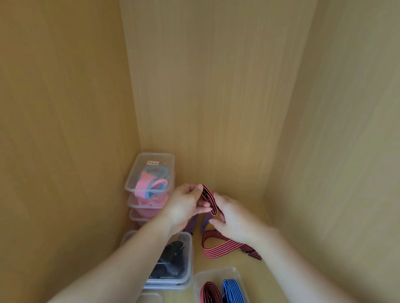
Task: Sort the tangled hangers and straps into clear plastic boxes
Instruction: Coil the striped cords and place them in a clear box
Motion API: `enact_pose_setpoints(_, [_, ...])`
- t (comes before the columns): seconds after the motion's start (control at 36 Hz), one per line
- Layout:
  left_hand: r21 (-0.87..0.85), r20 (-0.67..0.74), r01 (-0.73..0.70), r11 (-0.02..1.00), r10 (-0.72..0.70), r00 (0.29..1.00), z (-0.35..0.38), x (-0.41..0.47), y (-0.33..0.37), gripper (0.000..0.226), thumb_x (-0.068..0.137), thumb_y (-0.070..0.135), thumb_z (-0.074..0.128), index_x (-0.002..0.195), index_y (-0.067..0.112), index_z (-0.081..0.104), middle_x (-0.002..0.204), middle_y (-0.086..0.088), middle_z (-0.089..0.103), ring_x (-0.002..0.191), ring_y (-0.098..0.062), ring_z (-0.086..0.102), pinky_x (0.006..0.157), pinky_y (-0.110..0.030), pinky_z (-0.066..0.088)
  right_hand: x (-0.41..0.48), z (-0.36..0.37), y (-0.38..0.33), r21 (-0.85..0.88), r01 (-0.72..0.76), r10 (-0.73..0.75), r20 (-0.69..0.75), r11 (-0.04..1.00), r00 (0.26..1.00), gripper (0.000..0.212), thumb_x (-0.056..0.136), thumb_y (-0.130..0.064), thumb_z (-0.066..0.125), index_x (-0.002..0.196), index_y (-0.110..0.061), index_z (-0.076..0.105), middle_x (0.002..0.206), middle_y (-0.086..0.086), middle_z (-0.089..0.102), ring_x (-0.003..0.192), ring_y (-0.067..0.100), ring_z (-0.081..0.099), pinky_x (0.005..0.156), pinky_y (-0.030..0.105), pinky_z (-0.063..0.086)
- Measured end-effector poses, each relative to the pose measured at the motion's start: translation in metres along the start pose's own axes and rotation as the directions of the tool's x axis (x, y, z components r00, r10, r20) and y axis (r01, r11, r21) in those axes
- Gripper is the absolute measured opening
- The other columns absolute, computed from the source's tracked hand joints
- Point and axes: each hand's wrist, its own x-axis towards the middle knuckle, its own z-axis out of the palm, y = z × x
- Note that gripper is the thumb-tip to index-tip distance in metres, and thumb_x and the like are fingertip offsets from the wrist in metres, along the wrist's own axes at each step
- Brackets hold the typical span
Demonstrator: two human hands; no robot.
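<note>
Both hands hold a red-and-black striped strap (221, 245) over the cabinet floor. My left hand (186, 204) pinches its upper folded end with the black buckle. My right hand (233, 217) grips the strap just below; the rest loops down onto the floor beside my right wrist. A purple strap (205, 223) hangs beneath the hands, partly hidden. A clear box (218, 273) at the front holds a rolled red strap (211, 297) and a blue strap (235, 296).
A stack of clear lidded boxes (150, 185) with pink and blue hangers stands in the back left corner. Nearer, a clear box (186, 256) holds dark items, with another lid (150, 301) at the bottom. Wooden cabinet walls (221, 94) enclose three sides.
</note>
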Motion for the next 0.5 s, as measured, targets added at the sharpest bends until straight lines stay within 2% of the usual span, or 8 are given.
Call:
enact_pose_setpoints(0.06, [-0.045, -0.001, 0.005, 0.999, -0.005, 1.0, 0.002, 0.0, 0.001, 0.021, 0.103, 0.015, 0.043, 0.093, 0.0, 0.053, 0.076, -0.013, 0.062, 0.062, -0.015, 0.061, 0.061, -0.025, 0.057, 0.0, 0.001, -0.001, 0.004, 0.016, -0.016, -0.052, 1.0, 0.999, 0.024, 0.089, -0.023, 0.064, 0.111, -0.018, 0.054, 0.087, -0.015, 0.053, 0.076, 0.0, 0.049, 0.066, 0.02, 0.037])
enact_pose_setpoints(0.17, [-0.147, -0.017, 0.04, 0.988, -0.043, 0.999, 0.0, 0.001, 0.004, 0.018, 0.103, 0.012, 0.042, 0.104, -0.004, 0.05, 0.088, -0.022, 0.062, 0.069, -0.02, 0.066, 0.062, -0.027, 0.058, -0.001, 0.004, 0.001, -0.001, -0.016, 0.015, -0.173, 1.0, 0.985, 0.016, 0.094, -0.025, 0.058, 0.1, -0.01, 0.058, 0.084, 0.0, 0.062, 0.075, 0.02, 0.056, 0.067, 0.036, 0.046])
enact_pose_setpoints(0.22, [-0.11, -0.013, 0.063, 0.992, -0.065, 0.998, -0.004, 0.0, 0.006, 0.02, 0.103, 0.011, 0.041, 0.111, -0.004, 0.05, 0.096, -0.025, 0.065, 0.073, -0.022, 0.068, 0.066, -0.03, 0.059, -0.002, 0.004, 0.002, -0.023, -0.027, 0.022, -0.213, 0.999, 0.977, 0.018, 0.097, -0.024, 0.055, 0.1, -0.007, 0.058, 0.081, 0.003, 0.061, 0.072, 0.023, 0.055, 0.065, 0.036, 0.043])
enact_pose_setpoints(0.31, [0.251, -0.058, 0.038, 0.967, -0.024, 0.998, -0.009, 0.0, 0.006, 0.017, 0.102, 0.015, 0.042, 0.108, 0.006, 0.055, 0.097, -0.016, 0.067, 0.085, -0.023, 0.066, 0.084, -0.038, 0.056, -0.002, -0.001, 0.006, -0.111, -0.047, 0.028, -0.165, 0.993, 0.986, 0.027, 0.1, -0.027, 0.048, 0.112, -0.004, 0.056, 0.091, 0.009, 0.062, 0.081, 0.027, 0.056, 0.068, 0.037, 0.041])
enact_pose_setpoints(0.36, [0.541, -0.038, -0.065, 0.838, 0.101, 0.994, -0.014, 0.0, 0.008, 0.016, 0.1, 0.027, 0.047, 0.099, 0.017, 0.06, 0.094, -0.005, 0.067, 0.092, -0.018, 0.063, 0.09, -0.036, 0.051, -0.002, -0.007, 0.009, -0.166, -0.029, 0.015, -0.084, 0.986, 0.996, 0.033, 0.102, -0.028, 0.045, 0.127, -0.007, 0.053, 0.109, 0.01, 0.063, 0.098, 0.028, 0.058, 0.08, 0.038, 0.046])
enact_pose_setpoints(0.39, [0.644, 0.015, -0.127, 0.755, 0.153, 0.988, -0.016, -0.001, 0.009, 0.016, 0.099, 0.033, 0.05, 0.096, 0.022, 0.061, 0.093, 0.001, 0.066, 0.091, -0.013, 0.061, 0.089, -0.031, 0.048, -0.001, -0.01, 0.011, -0.198, 0.01, -0.018, -0.043, 0.98, 0.999, 0.035, 0.102, -0.028, 0.044, 0.131, -0.01, 0.051, 0.116, 0.008, 0.062, 0.104, 0.028, 0.058, 0.085, 0.039, 0.046])
enact_pose_setpoints(0.44, [0.708, 0.135, -0.209, 0.675, 0.16, 0.978, -0.018, -0.002, 0.012, 0.013, 0.096, 0.032, 0.057, 0.094, 0.023, 0.066, 0.087, 0.004, 0.067, 0.08, -0.007, 0.059, 0.08, -0.025, 0.046, 0.001, -0.014, 0.013, -0.282, 0.088, -0.083, 0.033, 0.955, 0.996, 0.032, 0.102, -0.03, 0.044, 0.129, -0.014, 0.053, 0.116, 0.005, 0.063, 0.102, 0.026, 0.059, 0.084, 0.041, 0.047])
enact_pose_setpoints(0.5, [0.686, 0.199, -0.223, 0.692, 0.116, 0.973, -0.018, 0.0, 0.013, 0.009, 0.092, 0.025, 0.064, 0.093, 0.018, 0.07, 0.083, 0.001, 0.069, 0.074, -0.007, 0.059, 0.074, -0.024, 0.047, 0.004, -0.017, 0.012, -0.316, 0.119, -0.103, 0.069, 0.941, 0.992, 0.026, 0.102, -0.031, 0.043, 0.121, -0.016, 0.054, 0.107, 0.003, 0.062, 0.095, 0.025, 0.059, 0.079, 0.042, 0.048])
